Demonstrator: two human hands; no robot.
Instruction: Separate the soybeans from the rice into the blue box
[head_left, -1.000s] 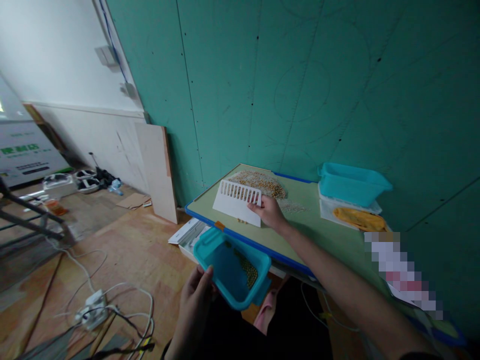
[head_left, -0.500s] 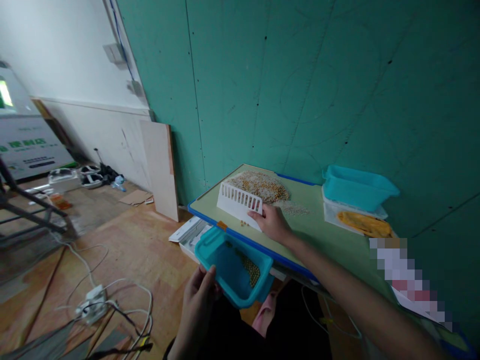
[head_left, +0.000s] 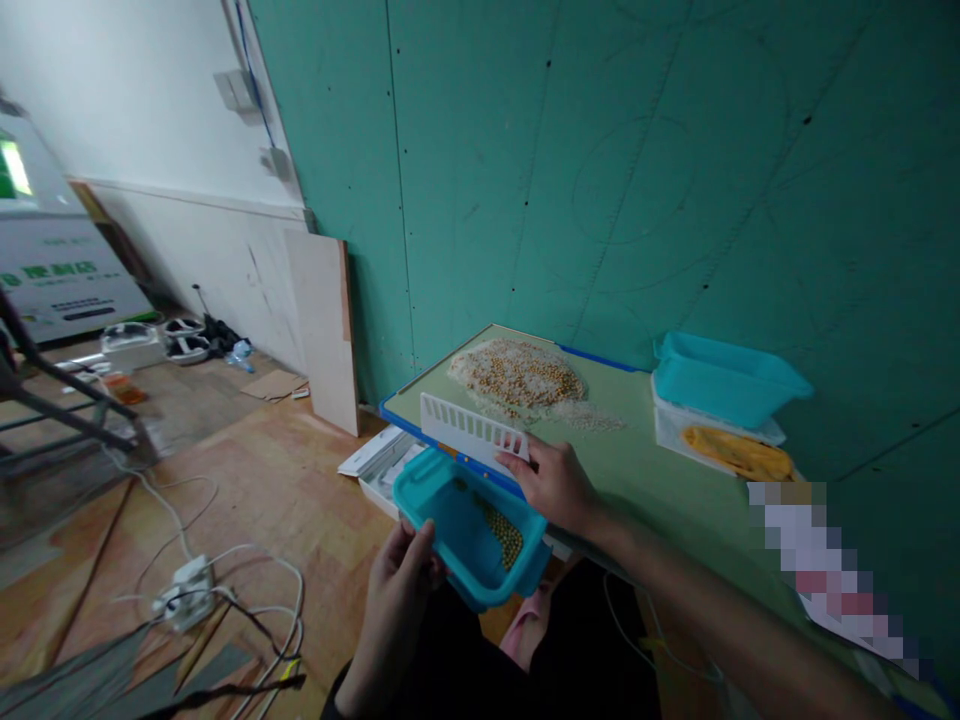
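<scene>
My left hand [head_left: 405,565] grips the near left rim of a blue plastic basin [head_left: 469,540], held just below the table's front edge. Round yellowish beans [head_left: 506,540] lie along the basin's right side. My right hand [head_left: 555,480] pinches the right end of a white slotted plastic strip [head_left: 465,430], which stands on edge over the table's blue front border, above the basin. A few loose beans show by the strip's lower edge. Behind it, a mixed pile of beans and pale grains [head_left: 517,370] is spread on the green tabletop [head_left: 645,460].
A second blue basin [head_left: 727,380] sits at the table's back right on something white, with a yellow cloth-like item [head_left: 735,452] before it. Under the table's left corner is a white box [head_left: 379,480]. A power strip [head_left: 186,590] with cables lies on the floor at left.
My right hand has drawn the slotted strip toward me, from the tabletop to the front edge. The few beans near it have come to the edge too. My left hand keeps hold of the basin.
</scene>
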